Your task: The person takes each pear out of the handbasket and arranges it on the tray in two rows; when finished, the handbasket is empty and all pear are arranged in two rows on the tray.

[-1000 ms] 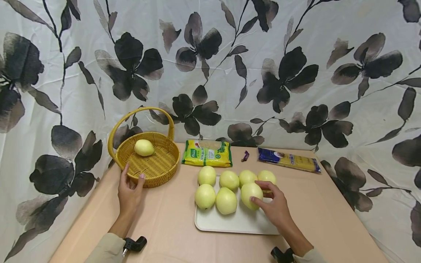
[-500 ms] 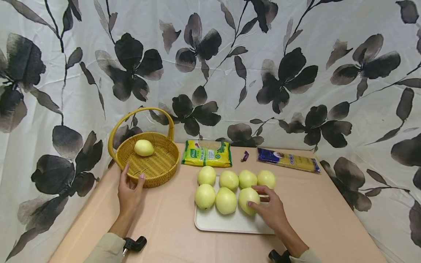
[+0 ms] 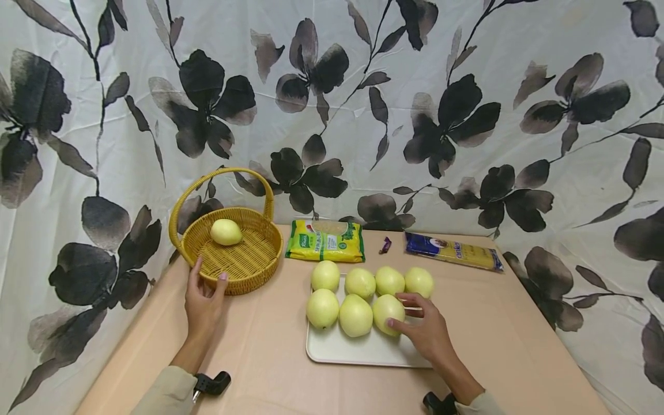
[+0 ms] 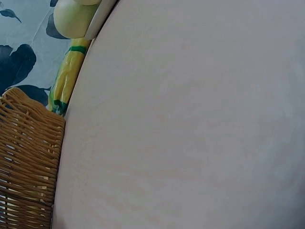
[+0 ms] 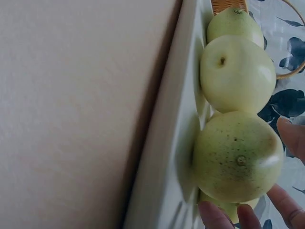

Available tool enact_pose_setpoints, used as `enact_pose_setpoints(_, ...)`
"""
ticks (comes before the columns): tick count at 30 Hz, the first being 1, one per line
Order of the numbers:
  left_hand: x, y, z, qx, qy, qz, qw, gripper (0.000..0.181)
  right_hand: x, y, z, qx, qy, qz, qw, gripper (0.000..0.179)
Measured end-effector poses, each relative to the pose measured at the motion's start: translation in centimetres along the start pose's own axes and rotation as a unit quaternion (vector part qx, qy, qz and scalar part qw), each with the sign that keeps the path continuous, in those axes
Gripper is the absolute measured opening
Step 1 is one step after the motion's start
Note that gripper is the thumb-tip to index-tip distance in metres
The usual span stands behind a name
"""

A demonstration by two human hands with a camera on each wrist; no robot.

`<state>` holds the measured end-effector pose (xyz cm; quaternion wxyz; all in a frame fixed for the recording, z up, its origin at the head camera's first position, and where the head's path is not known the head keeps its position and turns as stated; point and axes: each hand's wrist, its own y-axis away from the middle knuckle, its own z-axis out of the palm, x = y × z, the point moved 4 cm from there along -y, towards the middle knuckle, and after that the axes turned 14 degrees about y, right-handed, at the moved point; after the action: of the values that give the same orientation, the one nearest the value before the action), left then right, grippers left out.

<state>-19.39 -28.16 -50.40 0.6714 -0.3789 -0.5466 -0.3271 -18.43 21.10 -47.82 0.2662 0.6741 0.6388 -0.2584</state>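
Note:
My right hand (image 3: 422, 328) is spread around a pale green melon (image 3: 388, 314) at the right end of the front row on a white tray (image 3: 363, 354). In the right wrist view this speckled melon (image 5: 238, 157) sits on the tray, with the thumb (image 5: 293, 138) beside it and fingertips (image 5: 215, 217) close under it. Several similar melons (image 3: 355, 316) fill two rows on the tray. On the left, my left hand (image 3: 203, 308) rests its fingertips against the near outer wall of a yellow wicker basket (image 3: 254, 282). One melon (image 3: 226, 232) lies inside the basket.
Behind the tray lie a yellow-green packet (image 3: 325, 241), a small purple wrapped candy (image 3: 385, 245) and a blue-yellow pasta packet (image 3: 453, 252). A tall handle (image 3: 228, 170) arches over the basket. A flower-printed curtain (image 3: 332, 115) hangs at the table's back edge.
My right hand has moved slightly left and down, setting the melon onto the tray beside its neighbour, and its fingers have loosened. The left hand stays at the basket.

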Motion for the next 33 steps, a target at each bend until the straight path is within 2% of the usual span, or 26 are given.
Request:
enact_pose_setpoints(7,-0.1,0.0,0.0,0.000,0.009,-0.003,1.0000,0.078,-0.9,0.1,-1.1,0.016,0.001,-0.006,0.9999,0.061)
enact_pose_setpoints(14,-0.1,0.0,0.0,-0.001,-0.002,-0.001,1.0000,0.078,-3.4,-0.2,-2.6,0.058,0.023,-0.053,0.9967,0.060)
enact_pose_setpoints(19,-0.1,-0.1,-0.1,-0.003,-0.002,0.004,1.0000,0.078,-5.7,-0.4,-3.2,0.077,0.015,-0.084,0.9934,0.060)
enact_pose_setpoints(25,-0.1,-0.1,-0.1,-0.003,0.004,-0.001,1.0000,0.078,-9.2,-0.6,-3.6,0.092,-0.015,-0.143,0.9853,0.059)
enact_pose_setpoints(33,0.0,0.0,-0.1,-0.004,0.010,0.006,0.9999,0.078,-13.9,-1.1,-2.7,0.089,-0.028,-0.197,0.9760,0.060)
